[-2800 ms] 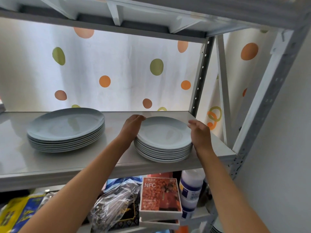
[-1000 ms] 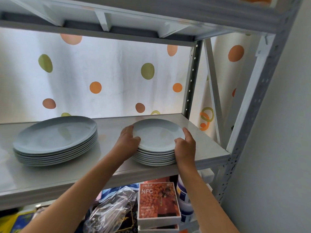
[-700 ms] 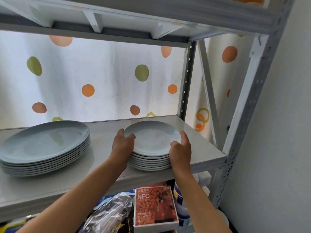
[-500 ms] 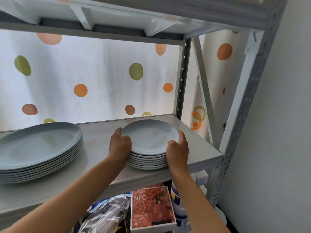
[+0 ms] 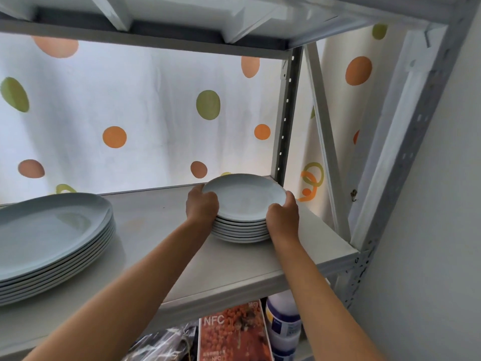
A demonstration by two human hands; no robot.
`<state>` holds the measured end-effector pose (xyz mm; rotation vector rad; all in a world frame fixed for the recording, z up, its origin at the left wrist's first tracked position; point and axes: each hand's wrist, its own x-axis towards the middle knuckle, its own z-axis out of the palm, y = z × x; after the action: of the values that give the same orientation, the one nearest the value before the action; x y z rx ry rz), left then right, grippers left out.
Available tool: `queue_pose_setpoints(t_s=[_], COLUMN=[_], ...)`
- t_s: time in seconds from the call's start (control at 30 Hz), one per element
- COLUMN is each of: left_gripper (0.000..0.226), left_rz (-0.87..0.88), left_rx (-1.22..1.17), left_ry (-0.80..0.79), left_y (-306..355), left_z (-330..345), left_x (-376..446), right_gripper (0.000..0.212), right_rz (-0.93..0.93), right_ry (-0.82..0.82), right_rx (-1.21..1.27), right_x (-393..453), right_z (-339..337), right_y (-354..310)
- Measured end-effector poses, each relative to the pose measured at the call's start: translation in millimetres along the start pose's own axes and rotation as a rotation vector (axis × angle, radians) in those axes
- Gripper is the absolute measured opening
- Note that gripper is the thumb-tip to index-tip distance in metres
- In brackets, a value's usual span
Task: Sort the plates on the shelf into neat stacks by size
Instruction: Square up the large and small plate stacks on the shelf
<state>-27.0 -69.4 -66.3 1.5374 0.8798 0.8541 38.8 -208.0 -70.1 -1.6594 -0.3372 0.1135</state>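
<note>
Since the earlier frame, our hands have pushed the small plate stack [image 5: 243, 217] deeper along the shelf [image 5: 161, 230], toward the rear upright post [image 5: 285, 121], and our view now sits lower and closer to the boards.

Our left fingers [image 5: 205, 198] curl over the stack's rim at 9 o'clock, thumb on the top plate's edge, clamped against the side of the pile. Our right fingers [image 5: 289, 199] wrap the rim at about 4 o'clock, pressed on the stack's edge in the same way. Both the left hand [image 5: 201, 207] and the right hand [image 5: 282, 217] grip the stack from opposite sides, with bare forearms running back toward 6 o'clock.

The small plate stack holds several pale blue plates lying flat and evenly piled; it rests on the shelf, near the back right corner, close to the post at 1 o'clock. We cannot tell whether it touches the post.

Well apart, at 9 o'clock from it, sits the large plate stack [image 5: 52, 238], also pale blue, flat on the same shelf and cut by the frame's left edge.

Behind the shelf hangs a white curtain [image 5: 145, 105] with orange and green spots. Below the shelf, at 6 o'clock, we see an orange box [image 5: 231, 334] marked NFC beside a white bottle [image 5: 282, 319].
</note>
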Motion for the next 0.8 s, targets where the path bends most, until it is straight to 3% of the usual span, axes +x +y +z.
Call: queue_pose_setpoints(t_s=[0.17, 0.4, 0.6, 0.8], left_gripper=[0.068, 0.056, 0.066, 0.046], left_rz=[-0.044, -0.019, -0.023, 0.032], left_rx=[0.035, 0.063, 0.029, 0.016], left_ry=[0.0, 0.009, -0.035, -0.01], left_y=[5, 9, 11, 5], left_z=[25, 62, 87, 109], left_x=[27, 50, 80, 112], right_gripper=[0.057, 0.055, 0.054, 0.052], right_rz=[0.029, 0.072, 0.065, 0.035], right_ry=[-0.007, -0.001, 0.009, 0.028], right_rx=[-0.046, -0.118, -0.15, -0.164], right_x=[35, 84, 123, 161], right_z=[1, 1, 4, 10], right_y=[-3, 0, -2, 11])
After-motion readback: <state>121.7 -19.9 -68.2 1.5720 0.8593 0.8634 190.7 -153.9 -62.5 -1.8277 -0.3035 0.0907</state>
